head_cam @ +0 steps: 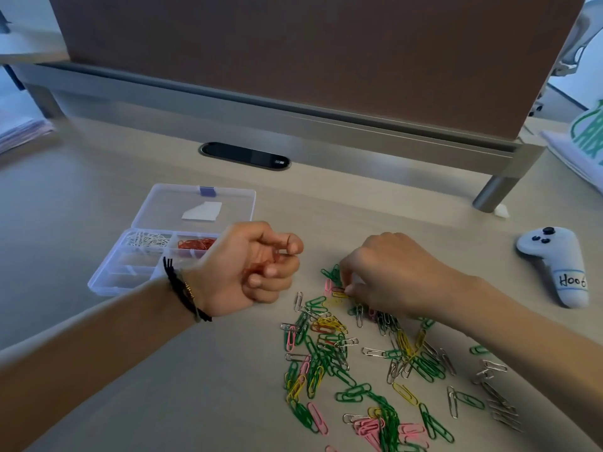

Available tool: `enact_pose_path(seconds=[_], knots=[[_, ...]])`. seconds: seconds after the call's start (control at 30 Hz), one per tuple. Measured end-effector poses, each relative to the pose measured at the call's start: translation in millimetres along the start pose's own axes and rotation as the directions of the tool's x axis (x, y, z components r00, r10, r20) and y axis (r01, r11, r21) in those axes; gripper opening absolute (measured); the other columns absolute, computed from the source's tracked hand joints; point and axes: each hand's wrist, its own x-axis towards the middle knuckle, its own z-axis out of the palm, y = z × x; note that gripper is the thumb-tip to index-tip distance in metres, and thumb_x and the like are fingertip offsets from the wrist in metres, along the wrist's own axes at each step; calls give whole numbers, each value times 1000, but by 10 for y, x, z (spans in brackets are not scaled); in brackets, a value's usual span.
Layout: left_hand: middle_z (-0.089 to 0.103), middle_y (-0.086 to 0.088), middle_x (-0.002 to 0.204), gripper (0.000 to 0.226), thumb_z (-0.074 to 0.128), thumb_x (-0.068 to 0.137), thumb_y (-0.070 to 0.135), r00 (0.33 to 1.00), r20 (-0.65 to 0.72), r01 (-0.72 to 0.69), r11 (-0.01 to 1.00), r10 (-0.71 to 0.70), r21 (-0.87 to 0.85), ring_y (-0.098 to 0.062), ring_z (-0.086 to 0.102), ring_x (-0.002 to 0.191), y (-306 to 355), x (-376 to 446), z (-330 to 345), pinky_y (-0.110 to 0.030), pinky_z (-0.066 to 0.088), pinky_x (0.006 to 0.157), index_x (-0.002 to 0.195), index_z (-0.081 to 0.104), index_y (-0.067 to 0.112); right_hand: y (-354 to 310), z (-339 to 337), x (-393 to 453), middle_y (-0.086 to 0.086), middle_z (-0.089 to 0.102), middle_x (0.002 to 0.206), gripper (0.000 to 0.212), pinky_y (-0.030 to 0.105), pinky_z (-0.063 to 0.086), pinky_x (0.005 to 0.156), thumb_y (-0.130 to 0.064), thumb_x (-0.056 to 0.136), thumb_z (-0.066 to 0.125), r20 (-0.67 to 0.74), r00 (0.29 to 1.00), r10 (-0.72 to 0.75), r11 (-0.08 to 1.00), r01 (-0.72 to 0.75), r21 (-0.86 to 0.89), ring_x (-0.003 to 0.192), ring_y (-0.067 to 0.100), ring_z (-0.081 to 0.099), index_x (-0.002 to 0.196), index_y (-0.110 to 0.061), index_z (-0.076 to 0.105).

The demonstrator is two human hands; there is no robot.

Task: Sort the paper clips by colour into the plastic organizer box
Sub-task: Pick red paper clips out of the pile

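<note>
A clear plastic organizer box (pixel 107 282) lies open on the desk at left, its lid (pixel 195 203) folded back. One compartment holds white clips (pixel 145 239), the one beside it red clips (pixel 194 244). My left hand (pixel 254 265) hovers right of the box, curled shut on several red clips. A loose pile of green, yellow, pink, silver and red paper clips (pixel 359 360) spreads over the desk at lower right. My right hand (pixel 388 272) rests on the pile's far edge, fingertips pinching a red clip (pixel 339 289).
A white game controller (pixel 554 262) with a handwritten label lies at the right. A black cable grommet (pixel 244 155) sits in the desk behind the box. A brown partition (pixel 310 44) closes the back. Papers (pixel 19 128) lie far left.
</note>
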Motion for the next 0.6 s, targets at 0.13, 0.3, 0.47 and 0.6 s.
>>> enact_pose_path(seconds=[0.13, 0.3, 0.47, 0.6], knots=[[44, -1, 58, 30, 46, 95, 24, 991, -119, -17, 931, 64, 364, -9, 30, 39, -4, -25, 160, -19, 16, 36, 69, 52, 10, -106, -97, 58, 0, 40, 58, 30, 32, 39, 57, -23, 85, 60, 21, 995, -99, 977, 101, -189, 51, 22, 39, 62, -17, 42], [38, 7, 44, 11, 72, 88, 36, 925, 105, -166, 141, 364, 976, -11, 32, 40, -253, -112, 355, -17, 25, 46, 84, 72, 25, -107, -152, 125, 0, 43, 57, 34, 29, 35, 49, -29, 81, 64, 80, 995, -61, 989, 71, -133, 50, 17, 39, 58, -16, 42], [63, 21, 67, 23, 54, 94, 52, 914, 194, -62, -351, 356, 934, -1, 56, 66, -386, -131, 381, -26, 46, 67, 105, 68, 36, 155, -38, -40, -10, 53, 58, 17, 30, 38, 56, -26, 81, 56, 13, 994, 108, 863, -100, 495, 57, 8, 47, 70, -12, 56], [53, 17, 66, 16, 48, 99, 45, 934, 171, -45, -373, 313, 927, -6, 51, 64, -365, -91, 403, -30, 48, 73, 103, 57, 34, 100, 104, -295, 2, 30, 55, 21, 24, 22, 43, -18, 82, 41, 75, 996, 49, 289, -86, 953, 48, 16, 22, 66, -5, 37]])
